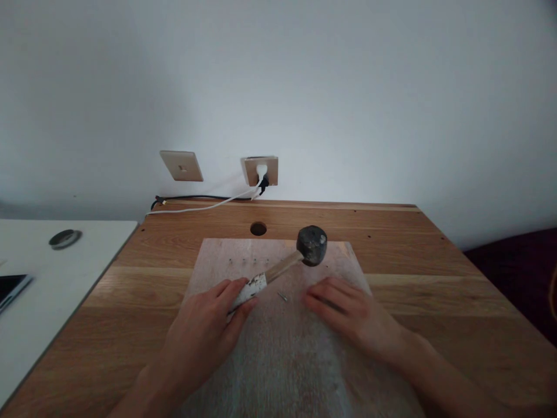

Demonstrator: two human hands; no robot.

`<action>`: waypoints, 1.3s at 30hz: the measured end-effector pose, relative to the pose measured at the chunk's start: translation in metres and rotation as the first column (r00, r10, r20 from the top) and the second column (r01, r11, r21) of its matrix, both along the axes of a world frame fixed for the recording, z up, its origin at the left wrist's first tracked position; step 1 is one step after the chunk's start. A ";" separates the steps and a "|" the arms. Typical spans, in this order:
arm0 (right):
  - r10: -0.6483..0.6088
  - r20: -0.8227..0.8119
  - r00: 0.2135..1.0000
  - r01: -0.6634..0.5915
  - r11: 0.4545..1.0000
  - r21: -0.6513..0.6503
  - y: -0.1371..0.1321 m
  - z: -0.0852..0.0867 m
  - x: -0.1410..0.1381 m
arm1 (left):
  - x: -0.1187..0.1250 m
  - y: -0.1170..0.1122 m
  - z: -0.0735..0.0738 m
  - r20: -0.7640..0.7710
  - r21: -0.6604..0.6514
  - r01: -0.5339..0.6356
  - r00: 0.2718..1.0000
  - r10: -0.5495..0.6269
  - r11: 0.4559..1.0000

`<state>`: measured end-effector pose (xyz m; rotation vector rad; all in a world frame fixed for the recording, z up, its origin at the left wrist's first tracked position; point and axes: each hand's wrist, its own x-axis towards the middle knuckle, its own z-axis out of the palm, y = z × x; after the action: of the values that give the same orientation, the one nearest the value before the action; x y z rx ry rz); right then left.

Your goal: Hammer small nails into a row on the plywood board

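Observation:
My left hand [206, 325] is closed round the white-wrapped grip of a rubber mallet [282, 267]. The mallet's wooden handle slants up to the right, and its black head [312, 245] is over the far part of a worn, pale wooden board [278, 360]. My right hand [339, 305] is low over the board's right side, slightly blurred, thumb and forefinger tips together; whatever is between them cannot be made out. A loose nail [282, 296] lies between my hands. Several small nails [255, 261] stand in a row along the board's far side.
Under the board is a wooden desk [404, 290] with a round cable hole [258, 228]. Behind it, a white cable [204, 208] and a black one run to a wall socket [273, 171]. On a white table [87, 278] at left lie a round dark object [65, 238] and a phone-like device [13, 288].

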<state>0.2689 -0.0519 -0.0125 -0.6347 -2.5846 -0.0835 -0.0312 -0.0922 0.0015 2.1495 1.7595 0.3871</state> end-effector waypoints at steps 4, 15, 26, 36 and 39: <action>0.096 0.205 0.974 -0.122 0.986 0.117 0.002 -0.003 -0.028 | -0.010 -0.002 -0.002 0.094 0.018 -0.077 0.993 0.075 0.997; 0.062 0.292 0.954 -0.089 0.993 0.083 0.006 -0.004 -0.028 | -0.029 -0.008 -0.007 0.141 0.005 -0.150 0.979 0.148 0.989; 0.016 0.240 0.971 -0.015 1.000 -0.009 0.011 0.008 -0.026 | -0.031 -0.009 -0.008 0.156 0.008 -0.159 0.976 0.155 0.987; -0.426 -0.203 0.881 0.370 0.891 -0.265 0.040 -0.009 0.036 | -0.025 -0.006 -0.003 0.243 0.002 -0.125 0.962 0.121 0.992; -0.449 -0.203 0.870 0.377 0.872 -0.314 0.039 -0.017 0.036 | -0.020 -0.004 -0.003 0.266 -0.005 -0.096 0.959 0.094 0.995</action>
<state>0.3049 -0.0126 -0.0295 -1.2123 -2.1704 0.2023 -0.0509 -0.0964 -0.0013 1.9177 1.7116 0.6746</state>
